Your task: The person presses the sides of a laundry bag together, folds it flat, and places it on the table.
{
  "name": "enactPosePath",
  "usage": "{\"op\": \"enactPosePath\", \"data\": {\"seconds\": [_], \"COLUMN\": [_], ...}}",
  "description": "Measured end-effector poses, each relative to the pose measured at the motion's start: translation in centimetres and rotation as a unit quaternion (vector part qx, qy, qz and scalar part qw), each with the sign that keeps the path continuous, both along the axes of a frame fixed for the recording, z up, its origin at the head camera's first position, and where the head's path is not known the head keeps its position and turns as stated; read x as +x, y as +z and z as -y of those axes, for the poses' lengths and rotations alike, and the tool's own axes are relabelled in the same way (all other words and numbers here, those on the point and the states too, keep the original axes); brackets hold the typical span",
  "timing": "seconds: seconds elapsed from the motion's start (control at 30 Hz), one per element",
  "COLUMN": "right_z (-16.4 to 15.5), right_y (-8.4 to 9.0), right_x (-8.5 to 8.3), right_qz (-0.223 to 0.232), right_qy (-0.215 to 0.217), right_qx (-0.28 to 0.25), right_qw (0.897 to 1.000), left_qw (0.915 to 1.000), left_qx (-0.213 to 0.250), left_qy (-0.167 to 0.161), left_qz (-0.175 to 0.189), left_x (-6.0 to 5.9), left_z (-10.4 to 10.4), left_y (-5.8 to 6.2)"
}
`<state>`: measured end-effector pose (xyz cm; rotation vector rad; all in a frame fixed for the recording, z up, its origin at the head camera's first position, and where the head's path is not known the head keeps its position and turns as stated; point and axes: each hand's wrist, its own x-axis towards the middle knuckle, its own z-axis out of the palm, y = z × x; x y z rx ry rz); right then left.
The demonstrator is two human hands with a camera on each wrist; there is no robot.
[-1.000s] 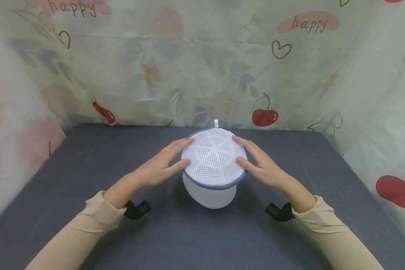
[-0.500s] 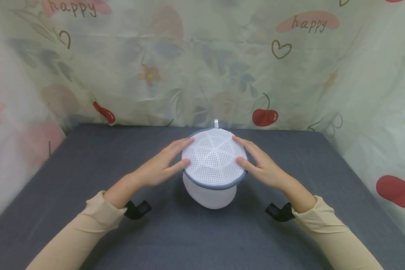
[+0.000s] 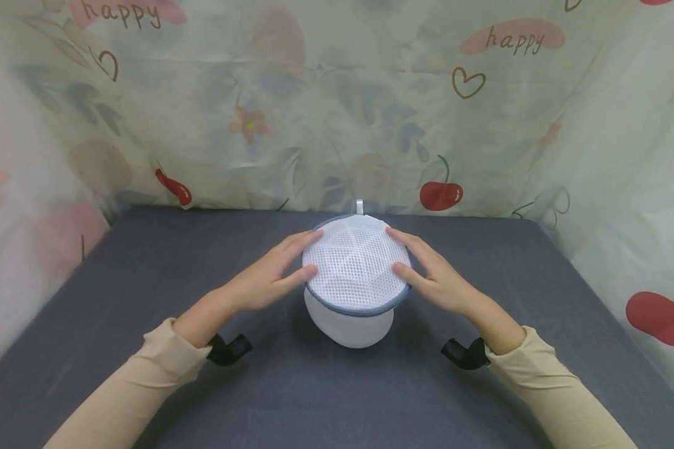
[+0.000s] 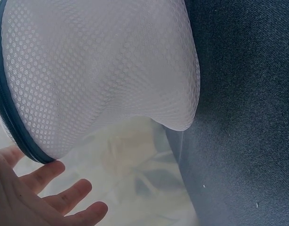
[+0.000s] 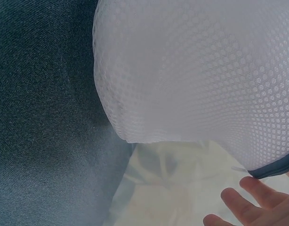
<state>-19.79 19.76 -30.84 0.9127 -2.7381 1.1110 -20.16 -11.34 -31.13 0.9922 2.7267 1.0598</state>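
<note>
A white mesh laundry bag [image 3: 356, 265] with a blue-grey trimmed rim stands on the dark table in the head view, its rounded body below the flat top. My left hand [image 3: 265, 277] touches the left side of the rim, thumb and a finger on the mesh top. On the right side my right hand [image 3: 445, 280] rests in a mirrored way. In the left wrist view, fingers [image 4: 43, 175] lie loosely extended beside the dark trim [image 4: 8, 103]. Similarly spread fingers [image 5: 260, 190] meet the trim [image 5: 276, 168] in the right wrist view.
The dark grey table [image 3: 337, 399] reaches back to a printed curtain [image 3: 326, 106], which also hangs along both sides. A small grey tab [image 3: 360, 206] sticks up at the bag's far edge. Black wrist mounts [image 3: 229, 349] show beneath the sleeves.
</note>
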Motion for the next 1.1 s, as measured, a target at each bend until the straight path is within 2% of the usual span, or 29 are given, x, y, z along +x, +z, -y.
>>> {"op": "enactPosePath", "data": {"seconds": [1.1], "right_z": [0.07], "right_y": [-0.48], "right_x": [0.00], "right_qz": [0.009], "right_qy": [0.001], "right_qx": [0.001], "right_qw": [1.000], "left_qw": [1.0000], "left_qx": [-0.003], "left_qy": [-0.001], "left_qz": [0.000], "left_x": [-0.03], "left_z": [0.09], "left_y": [-0.36]}}
